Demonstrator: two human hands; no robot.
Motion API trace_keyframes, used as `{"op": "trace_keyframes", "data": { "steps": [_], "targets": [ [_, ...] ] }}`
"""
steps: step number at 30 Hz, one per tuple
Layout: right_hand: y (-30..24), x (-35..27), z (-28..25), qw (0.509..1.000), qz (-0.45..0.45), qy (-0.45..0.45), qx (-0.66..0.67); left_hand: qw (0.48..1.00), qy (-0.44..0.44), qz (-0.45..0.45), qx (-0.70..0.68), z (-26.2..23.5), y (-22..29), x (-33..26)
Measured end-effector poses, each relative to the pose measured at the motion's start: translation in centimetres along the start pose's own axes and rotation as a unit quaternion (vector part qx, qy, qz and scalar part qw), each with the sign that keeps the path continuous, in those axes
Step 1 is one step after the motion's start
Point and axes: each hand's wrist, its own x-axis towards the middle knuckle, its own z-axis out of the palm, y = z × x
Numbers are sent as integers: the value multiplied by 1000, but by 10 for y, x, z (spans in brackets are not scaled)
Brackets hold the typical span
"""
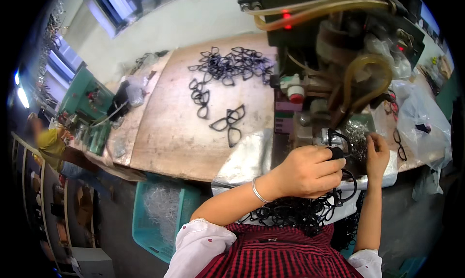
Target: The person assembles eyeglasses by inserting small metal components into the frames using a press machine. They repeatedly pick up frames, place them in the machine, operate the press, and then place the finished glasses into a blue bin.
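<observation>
Likely picking metal bits (357, 134): left hand (310, 172) grips black frame (356, 183), right hand (378, 154) narrow (contents unclear); next needs alignment.

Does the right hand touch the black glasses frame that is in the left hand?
Apart. The head view shows a gap between the right hand and the black glasses frame, with small metal pieces visible there.
</observation>
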Motion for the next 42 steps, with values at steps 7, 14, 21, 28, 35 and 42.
{"op": "trace_keyframes", "data": {
  "steps": [7,14,21,28,35,42],
  "targets": [
    [-28,-10,13,996,57,20,59,974,-181,-135,-32,-73,34,10],
    [-39,-8,14,975,108,16,192,942,-335,2,20,-134,44,52],
    [-27,-16,6,993,87,28,80,970,-195,-78,125,-169,20,33],
    [-61,-42,-28,989,105,-13,100,886,-312,-227,259,-143,-105,-135],
    [-130,17,22,959,56,-162,225,895,-296,-202,266,-101,-138,-181],
    [-134,6,32,935,93,-156,304,865,336,-350,-130,-78,-36,-55]
  ]
}}
